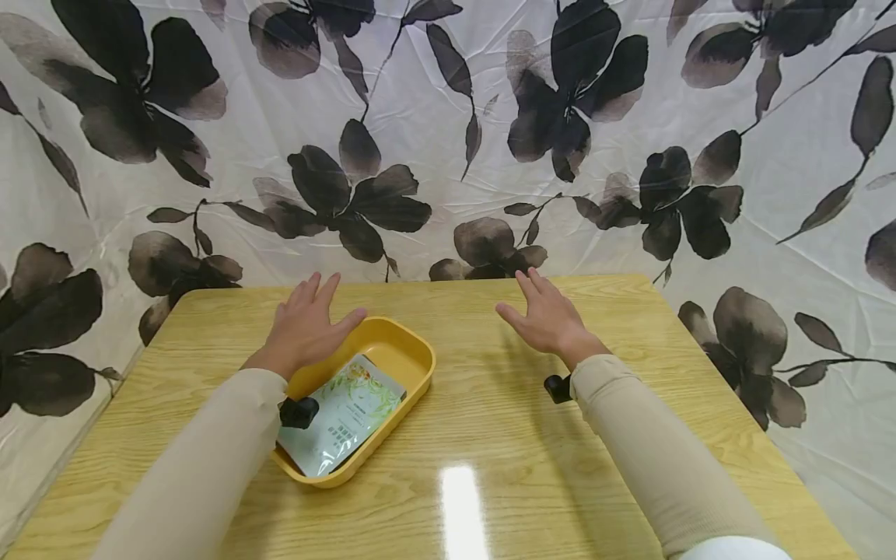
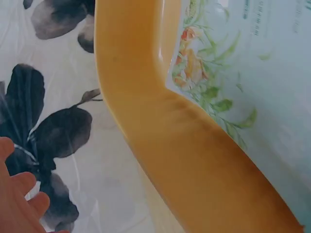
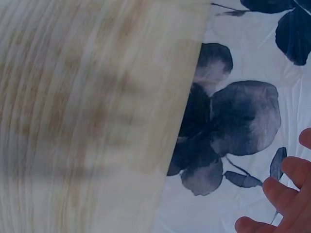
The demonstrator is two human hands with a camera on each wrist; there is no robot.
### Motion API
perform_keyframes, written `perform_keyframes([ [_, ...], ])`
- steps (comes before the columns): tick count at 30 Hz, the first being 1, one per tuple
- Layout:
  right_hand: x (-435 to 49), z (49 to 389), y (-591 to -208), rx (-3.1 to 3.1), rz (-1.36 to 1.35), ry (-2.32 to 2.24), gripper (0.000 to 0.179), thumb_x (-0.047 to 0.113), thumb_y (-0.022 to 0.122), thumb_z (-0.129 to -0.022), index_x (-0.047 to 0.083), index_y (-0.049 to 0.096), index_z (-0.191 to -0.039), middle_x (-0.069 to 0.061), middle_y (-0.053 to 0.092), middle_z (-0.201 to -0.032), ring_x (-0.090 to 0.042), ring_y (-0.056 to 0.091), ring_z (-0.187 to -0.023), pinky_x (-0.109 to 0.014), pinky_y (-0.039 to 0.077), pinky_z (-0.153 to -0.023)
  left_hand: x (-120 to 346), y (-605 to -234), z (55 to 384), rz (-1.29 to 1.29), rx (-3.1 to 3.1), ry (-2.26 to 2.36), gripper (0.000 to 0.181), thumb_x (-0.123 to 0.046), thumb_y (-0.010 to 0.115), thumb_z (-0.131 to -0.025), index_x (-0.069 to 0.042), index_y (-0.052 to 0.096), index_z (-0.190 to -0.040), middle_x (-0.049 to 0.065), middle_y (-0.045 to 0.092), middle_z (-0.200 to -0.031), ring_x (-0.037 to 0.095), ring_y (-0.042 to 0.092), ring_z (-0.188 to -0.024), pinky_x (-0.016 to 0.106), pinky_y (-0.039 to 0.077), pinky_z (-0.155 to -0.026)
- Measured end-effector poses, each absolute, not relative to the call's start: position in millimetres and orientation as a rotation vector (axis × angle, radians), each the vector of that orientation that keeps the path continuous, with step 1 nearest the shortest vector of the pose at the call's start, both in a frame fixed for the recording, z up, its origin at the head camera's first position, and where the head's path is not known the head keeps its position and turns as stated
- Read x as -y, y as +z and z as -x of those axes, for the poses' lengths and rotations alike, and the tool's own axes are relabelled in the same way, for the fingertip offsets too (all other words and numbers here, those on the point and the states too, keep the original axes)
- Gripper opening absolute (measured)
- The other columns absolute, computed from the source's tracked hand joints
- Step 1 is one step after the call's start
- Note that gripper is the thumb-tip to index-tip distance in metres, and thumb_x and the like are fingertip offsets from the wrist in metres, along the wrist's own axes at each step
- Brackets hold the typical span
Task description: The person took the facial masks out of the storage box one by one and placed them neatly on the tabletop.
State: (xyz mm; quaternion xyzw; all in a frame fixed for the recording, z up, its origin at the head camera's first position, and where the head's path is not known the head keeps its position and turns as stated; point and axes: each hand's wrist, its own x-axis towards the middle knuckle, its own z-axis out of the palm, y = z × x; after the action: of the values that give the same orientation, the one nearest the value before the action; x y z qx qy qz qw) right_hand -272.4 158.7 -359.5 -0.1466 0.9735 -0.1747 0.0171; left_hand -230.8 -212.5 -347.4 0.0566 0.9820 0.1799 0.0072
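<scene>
A flowered cloth hangs behind the table. On the table's left half sits a yellow tray, and the packet lies in it, nearer the wearer than the left hand, which hovers by the tray's left side, fingers extended, thumb apart. The right hand, likewise spread, holds nothing, well right of both tray and packet.

Only small green characters on the pale packet, too blurred for any sure reading.
</scene>
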Motion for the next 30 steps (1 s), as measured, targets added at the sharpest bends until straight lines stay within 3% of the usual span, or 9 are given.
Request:
perform_keyframes([
  [16,-157.6,257.9,-370.8,-2.93,0.499,-0.813,0.081,0.055,0.045,-0.103,0.01,0.012,-0.162,-0.013,0.006,-0.167,-0.039,0.014,-0.149,-0.059,0.02,-0.115,276.3,-383.9,166.3,-0.182,-2.973,0.822,0.08,-0.052,0.044,-0.104,0.006,0.023,-0.155,0.042,0.014,-0.153,0.063,0.016,-0.136,0.078,0.018,-0.102],
  [26,-139.1,250.0,-378.9,-2.856,0.561,-0.981,0.077,0.051,0.047,-0.103,0.008,0.019,-0.16,-0.014,0.013,-0.165,-0.034,0.015,-0.149,-0.055,0.018,-0.117,286.0,-418.8,124.8,-0.089,-2.904,1.119,0.073,-0.043,0.049,-0.106,0.002,0.02,-0.157,0.037,0.027,-0.152,0.058,0.034,-0.131,0.073,0.032,-0.098],
  [30,-130.1,246.8,-380.5,-2.823,0.59,-1.071,0.076,0.049,0.05,-0.103,0.006,0.024,-0.159,-0.016,0.021,-0.163,-0.034,0.019,-0.149,-0.053,0.019,-0.118,283.1,-432.4,114.8,-0.027,-2.919,1.215,0.074,-0.04,0.052,-0.105,-0.001,0.02,-0.158,0.034,0.032,-0.151,0.055,0.036,-0.132,0.07,0.032,-0.101],
])
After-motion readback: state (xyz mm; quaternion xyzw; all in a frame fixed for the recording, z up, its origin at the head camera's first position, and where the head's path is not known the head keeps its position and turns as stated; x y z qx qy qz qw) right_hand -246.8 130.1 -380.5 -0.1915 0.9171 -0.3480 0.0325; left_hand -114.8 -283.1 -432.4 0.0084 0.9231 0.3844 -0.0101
